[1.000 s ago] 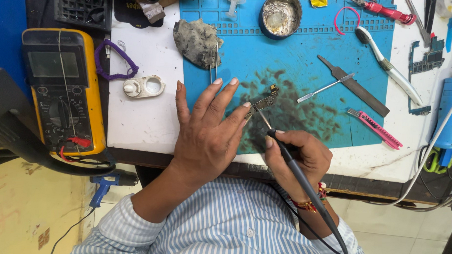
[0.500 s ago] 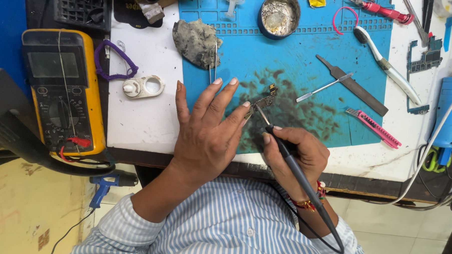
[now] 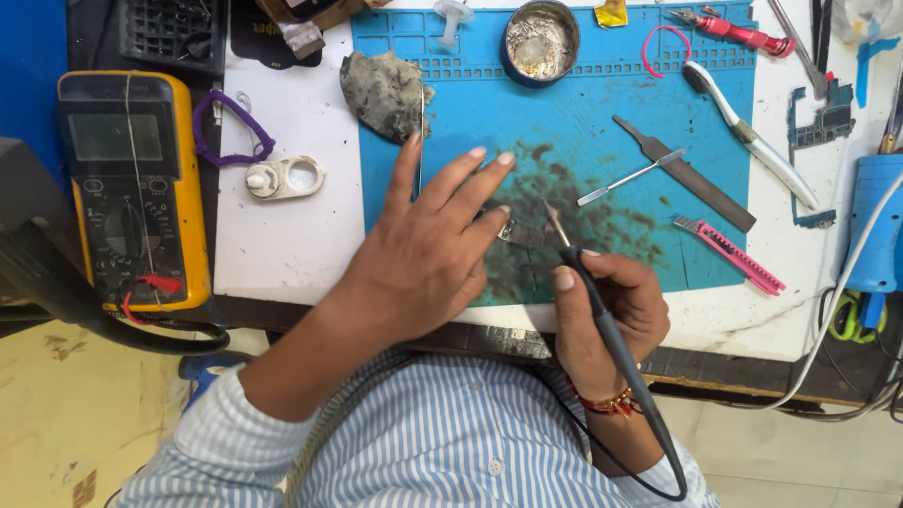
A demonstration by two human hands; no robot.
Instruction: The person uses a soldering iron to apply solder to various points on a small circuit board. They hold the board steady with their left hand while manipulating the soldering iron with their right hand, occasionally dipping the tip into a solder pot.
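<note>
Small metal part point(image 3: 517, 232) lying on the stained blue mat point(image 3: 617, 110), pinned under left hand point(image 3: 422, 253), fingers spread flat. Soldering iron point(image 3: 595, 299) resting in right hand point(image 3: 609, 315), grip closed pen-style, tip touching the part. Joint seemingly mid-work, not finished. Lying unused beyond: tweezers point(image 3: 629, 177), file point(image 3: 686, 175), yellow meter point(image 3: 134, 188) on worktop point(image 3: 282, 238).

A black soldering iron point(image 3: 609, 335) is lying slanted in the right hand's grip, its thin metal tip pointing toward eleven o'clock and its dark cord trailing toward five o'clock. The tip is resting just beside a small dark metal part point(image 3: 520, 233), which is sitting on the stained blue mat, at the left hand's fingertips.
</note>
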